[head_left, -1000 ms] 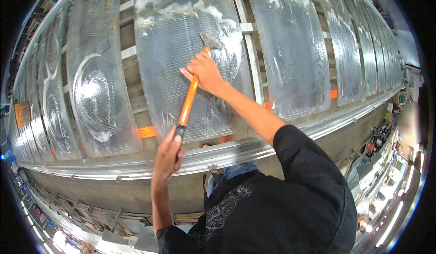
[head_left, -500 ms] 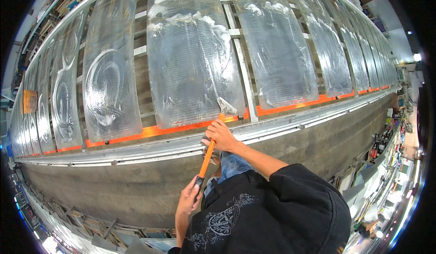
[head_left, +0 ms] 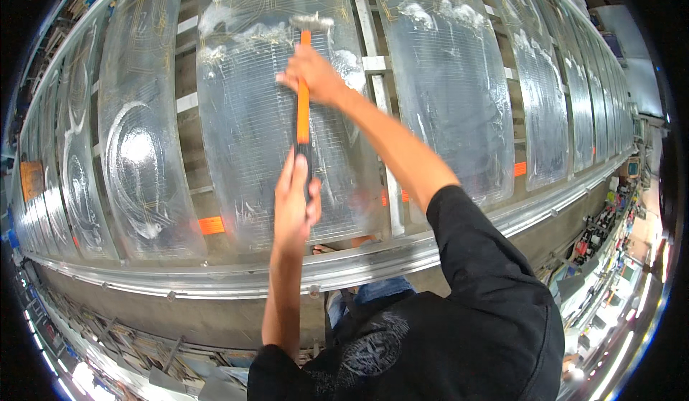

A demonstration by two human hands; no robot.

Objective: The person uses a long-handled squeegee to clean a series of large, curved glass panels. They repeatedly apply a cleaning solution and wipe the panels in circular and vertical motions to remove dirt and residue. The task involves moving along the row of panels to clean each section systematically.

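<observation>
My left hand point(head_left: 292, 196) is closed around the black grip at the rear end of a long-handled scraper point(head_left: 303, 118). Farther up, my right hand point(head_left: 316, 74) wraps the orange shaft close to the head. The wide scraper head point(head_left: 313, 22) rests at the ragged white residue band on a clear glass-like panel point(head_left: 251, 139), toward its far part. Fine parallel lines run across this panel, with yellowish strands beyond the band. Both forearms reach over the panel, and its surface under my hands is partly hidden.
Similar panels stand in a row, one at left point(head_left: 143, 150) with a white ring smear, one at right point(head_left: 452, 107) with white residue. Metal crossbars point(head_left: 384, 114) show between them. A metal rail point(head_left: 352, 266) runs along the near edge. An orange piece point(head_left: 212, 225) shows between panels.
Both hands have pushed the scraper away from me, from the panel's near edge up to the white residue. My arms are now stretched out over the panel, and my body is closer to the rail.
</observation>
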